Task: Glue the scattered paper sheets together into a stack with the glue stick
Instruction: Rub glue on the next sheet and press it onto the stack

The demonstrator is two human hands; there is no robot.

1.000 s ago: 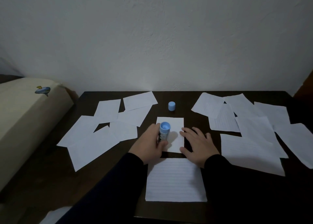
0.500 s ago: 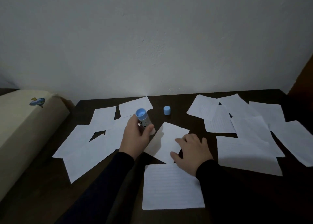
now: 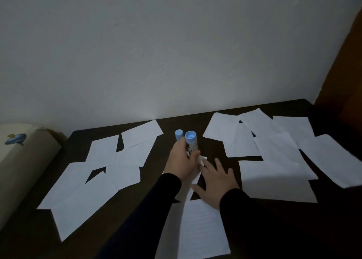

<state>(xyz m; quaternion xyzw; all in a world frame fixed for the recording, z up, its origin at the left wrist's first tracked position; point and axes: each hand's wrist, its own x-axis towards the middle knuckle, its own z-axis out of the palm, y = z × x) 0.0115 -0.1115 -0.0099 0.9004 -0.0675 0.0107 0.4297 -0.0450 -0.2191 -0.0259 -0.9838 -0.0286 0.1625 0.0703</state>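
Observation:
My left hand (image 3: 181,163) grips the uncapped glue stick (image 3: 191,141), a white tube with a blue end, upright above the table's middle. Its blue cap (image 3: 178,134) stands on the table just behind and left of the stick. My right hand (image 3: 217,181) rests flat with spread fingers on a small white sheet (image 3: 196,175), which both hands mostly hide. A lined sheet (image 3: 201,229) lies nearer to me at the front edge. Scattered white sheets lie in a left group (image 3: 98,182) and a right group (image 3: 274,153).
The dark wooden table (image 3: 154,166) stands against a white wall (image 3: 176,53). A beige cushion or mattress edge (image 3: 17,166) with a small blue print sits beside the table's left end. A brown wooden surface (image 3: 350,72) rises at the far right.
My left hand has carried the glue stick from over the left sheets to the middle, close to the cap. My right hand stays on the small sheet. The view has tilted.

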